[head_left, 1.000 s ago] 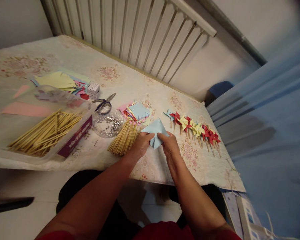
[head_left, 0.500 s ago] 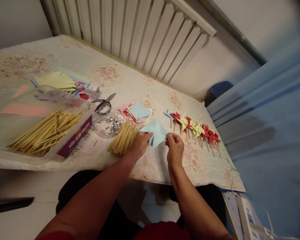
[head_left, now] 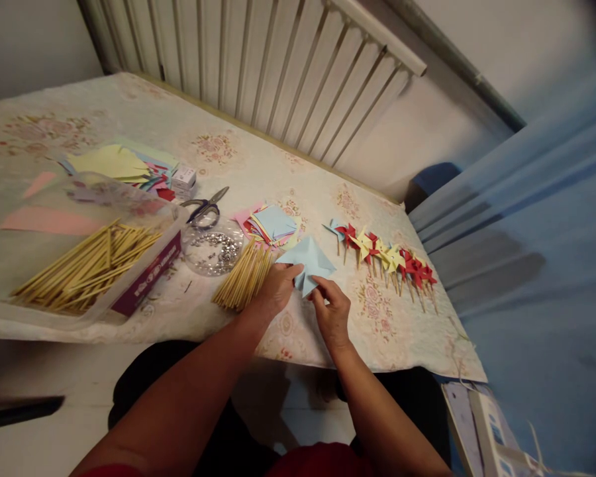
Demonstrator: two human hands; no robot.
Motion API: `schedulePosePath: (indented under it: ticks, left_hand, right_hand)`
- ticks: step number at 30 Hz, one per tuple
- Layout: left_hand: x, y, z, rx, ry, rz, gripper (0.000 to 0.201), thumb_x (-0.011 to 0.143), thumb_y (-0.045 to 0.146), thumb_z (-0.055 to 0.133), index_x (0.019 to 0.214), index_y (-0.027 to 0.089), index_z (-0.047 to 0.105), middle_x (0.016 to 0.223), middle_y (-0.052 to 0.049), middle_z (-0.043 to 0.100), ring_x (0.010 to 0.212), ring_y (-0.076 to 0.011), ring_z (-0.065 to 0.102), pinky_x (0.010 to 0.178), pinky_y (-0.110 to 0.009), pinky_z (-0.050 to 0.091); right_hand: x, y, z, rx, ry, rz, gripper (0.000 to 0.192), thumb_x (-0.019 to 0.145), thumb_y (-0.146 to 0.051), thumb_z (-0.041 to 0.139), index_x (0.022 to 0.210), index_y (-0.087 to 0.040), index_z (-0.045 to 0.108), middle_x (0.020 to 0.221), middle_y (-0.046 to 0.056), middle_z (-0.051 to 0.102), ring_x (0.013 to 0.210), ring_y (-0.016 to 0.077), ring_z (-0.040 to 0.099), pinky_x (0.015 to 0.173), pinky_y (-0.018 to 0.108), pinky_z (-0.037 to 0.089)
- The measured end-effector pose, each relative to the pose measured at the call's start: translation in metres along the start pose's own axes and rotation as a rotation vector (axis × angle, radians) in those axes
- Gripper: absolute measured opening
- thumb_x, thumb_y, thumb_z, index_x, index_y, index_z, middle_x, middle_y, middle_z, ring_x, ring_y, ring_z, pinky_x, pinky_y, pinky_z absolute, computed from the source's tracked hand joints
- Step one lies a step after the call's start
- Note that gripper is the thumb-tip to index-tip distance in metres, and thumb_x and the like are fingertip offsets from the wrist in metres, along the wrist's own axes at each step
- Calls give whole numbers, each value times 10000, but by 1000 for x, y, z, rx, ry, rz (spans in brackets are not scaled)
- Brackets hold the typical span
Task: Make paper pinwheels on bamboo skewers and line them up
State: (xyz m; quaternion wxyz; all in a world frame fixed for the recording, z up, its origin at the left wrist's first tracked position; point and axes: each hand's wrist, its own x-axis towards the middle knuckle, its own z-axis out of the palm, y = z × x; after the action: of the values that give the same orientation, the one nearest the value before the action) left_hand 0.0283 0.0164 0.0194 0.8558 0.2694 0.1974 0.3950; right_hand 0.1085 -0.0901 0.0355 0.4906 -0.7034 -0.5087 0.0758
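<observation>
Between my hands is a light blue paper square (head_left: 308,255) with cuts toward its middle, held above the table's front part. My left hand (head_left: 279,286) pinches its left side, thumb on top near the centre. At the lower right edge, the fingers of my right hand (head_left: 332,306) close on the paper. Just left of my left hand lies a bundle of thin wooden sticks (head_left: 241,275). Behind the held paper sits a stack of coloured paper squares (head_left: 274,224). Finished paper pinwheels (head_left: 387,257) on sticks lie in a row to the right.
A clear plastic box (head_left: 94,318) of wooden sticks stands at the left. Beside it are a round tray of metal pins (head_left: 213,253), scissors (head_left: 206,209), a small white box (head_left: 183,179) and paper scraps (head_left: 112,162). A blue curtain (head_left: 526,232) hangs at the right.
My right hand has shifted left and down along the paper, from its right corner to the lower edge. My left hand keeps its hold in nearly the same place.
</observation>
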Motion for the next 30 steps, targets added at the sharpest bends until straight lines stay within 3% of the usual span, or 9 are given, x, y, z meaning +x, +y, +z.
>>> schedulePosePath:
  ticks: [6, 22, 30]
  left_hand:
    - [0, 0, 1, -28, -30, 8, 154, 602, 206, 688, 740, 147, 653, 657, 12, 627, 610, -114, 538, 621, -249, 409]
    - [-1, -1, -1, 81, -59, 20, 109, 650, 246, 650, 609, 161, 596, 582, 18, 575, 545, -112, 498, 568, -254, 393]
    - [-1, -2, -1, 104, -56, 11, 137, 644, 257, 666, 620, 146, 590, 560, 26, 561, 508, -102, 477, 519, -246, 356]
  right_hand:
    - [4, 2, 5, 61, -18, 101, 211, 831, -301, 546, 977, -238, 684, 751, 10, 653, 615, 152, 618, 662, 300, 498]
    - [20, -17, 16, 235, 116, 392, 199, 761, -384, 620, 695, -203, 569, 537, -50, 572, 428, 108, 512, 440, 231, 394]
    - [26, -18, 17, 257, 99, 462, 206, 727, -372, 635, 644, -203, 554, 514, -49, 570, 412, 104, 497, 422, 229, 368]
